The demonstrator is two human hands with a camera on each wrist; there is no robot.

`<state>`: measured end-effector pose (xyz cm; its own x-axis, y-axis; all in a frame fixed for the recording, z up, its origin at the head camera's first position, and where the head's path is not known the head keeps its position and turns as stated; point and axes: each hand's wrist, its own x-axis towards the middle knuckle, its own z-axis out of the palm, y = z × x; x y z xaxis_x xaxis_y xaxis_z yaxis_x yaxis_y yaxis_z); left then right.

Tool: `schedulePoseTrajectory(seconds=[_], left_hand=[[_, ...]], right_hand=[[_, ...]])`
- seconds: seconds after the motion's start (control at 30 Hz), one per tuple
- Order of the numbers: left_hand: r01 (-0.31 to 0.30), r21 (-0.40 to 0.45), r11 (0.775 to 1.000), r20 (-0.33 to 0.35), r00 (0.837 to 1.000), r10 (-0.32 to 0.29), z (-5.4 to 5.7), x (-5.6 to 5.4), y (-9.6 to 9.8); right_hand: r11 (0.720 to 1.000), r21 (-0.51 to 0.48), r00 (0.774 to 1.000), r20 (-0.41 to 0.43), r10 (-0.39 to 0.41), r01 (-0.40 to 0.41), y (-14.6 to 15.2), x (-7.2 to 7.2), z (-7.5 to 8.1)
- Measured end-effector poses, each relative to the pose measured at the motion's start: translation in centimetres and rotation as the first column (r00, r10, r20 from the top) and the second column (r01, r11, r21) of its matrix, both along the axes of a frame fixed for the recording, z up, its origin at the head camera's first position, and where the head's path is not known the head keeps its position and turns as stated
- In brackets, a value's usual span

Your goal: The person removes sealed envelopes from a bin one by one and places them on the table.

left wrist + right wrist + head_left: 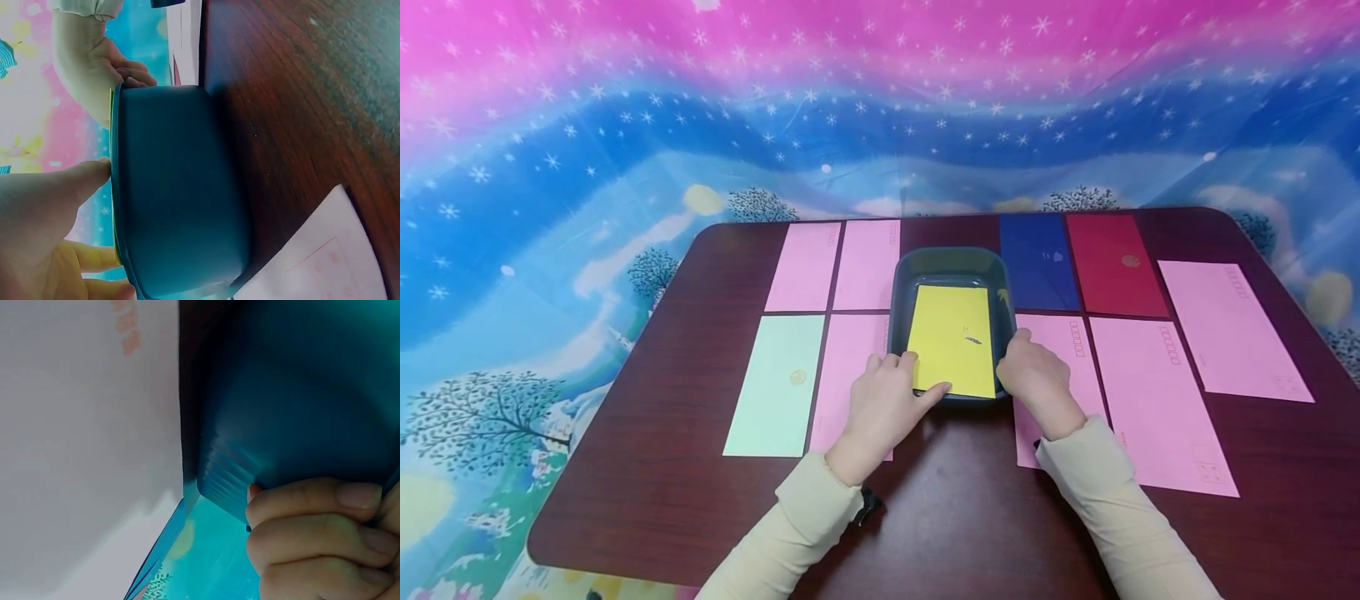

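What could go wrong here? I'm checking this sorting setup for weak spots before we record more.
The yellow envelope lies tilted in the blue tray, its near edge up on the rim, so it may slip out. The left hand and right hand grip the near corners; shifting the tray could disturb the pink envelopes beside it.

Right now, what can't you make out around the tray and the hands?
- Head view: near end of the yellow envelope in the tray, covered by the left hand.
- Head view: right hand fingertips, curled round the tray edge.
- Left wrist view: tray contents, blocked by its wall.
- Right wrist view: pink envelope print, blurred.
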<state>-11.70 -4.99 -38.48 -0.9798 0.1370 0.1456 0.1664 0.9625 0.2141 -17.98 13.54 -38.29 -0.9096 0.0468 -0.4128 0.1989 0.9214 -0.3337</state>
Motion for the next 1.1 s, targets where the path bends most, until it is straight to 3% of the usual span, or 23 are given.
schedulePoseTrajectory(seconds=[0.13, 0.3, 0.43, 0.5, 0.57, 0.7, 0.97, 1.0, 1.1], left_hand=[[-0.004, 0.023, 1.000, 0.023, 1.000, 0.003, 0.04, -0.04, -0.13], [-0.029, 0.136, 0.990, 0.060, 0.998, 0.021, 0.15, -0.10, -0.28], [-0.044, 0.236, 0.971, 0.071, 0.997, 0.028, 0.22, -0.11, -0.36], [-0.052, 0.312, 0.949, 0.088, 0.996, 0.025, 0.26, -0.14, -0.40], [-0.073, 0.414, 0.908, 0.118, 0.993, 0.026, 0.29, -0.19, -0.42], [-0.134, 0.615, 0.777, 0.175, 0.984, 0.031, 0.35, -0.30, -0.51], [-0.149, 0.816, 0.559, 0.175, 0.984, 0.007, 0.48, -0.51, -0.78], [-0.150, 0.832, 0.534, 0.175, 0.985, 0.004, 0.48, -0.55, -0.81], [-0.155, 0.856, 0.494, 0.173, 0.985, 0.010, 0.61, -0.54, -0.97]], right_hand=[[1.000, 0.001, 1.000, 0.002, 0.003, -0.003, -0.08, -0.06, -0.04], [1.000, 0.013, 1.000, 0.020, 0.002, -0.003, -0.18, -0.20, -0.10], [1.000, 0.017, 1.000, 0.022, 0.002, -0.003, -0.23, -0.23, -0.16], [1.000, 0.015, 1.000, 0.019, 0.006, -0.007, -0.20, -0.20, -0.18], [1.000, 0.011, 1.000, 0.011, 0.010, -0.010, -0.17, -0.14, -0.18], [1.000, -0.001, 1.000, -0.010, 0.013, -0.013, -0.10, 0.00, -0.16], [0.999, -0.028, 0.999, -0.029, 0.016, -0.017, 0.00, 0.22, -0.15], [0.999, -0.029, 1.000, -0.027, 0.016, -0.016, 0.04, 0.23, -0.16], [1.000, -0.024, 1.000, -0.027, 0.017, -0.017, 0.13, 0.30, -0.20]])
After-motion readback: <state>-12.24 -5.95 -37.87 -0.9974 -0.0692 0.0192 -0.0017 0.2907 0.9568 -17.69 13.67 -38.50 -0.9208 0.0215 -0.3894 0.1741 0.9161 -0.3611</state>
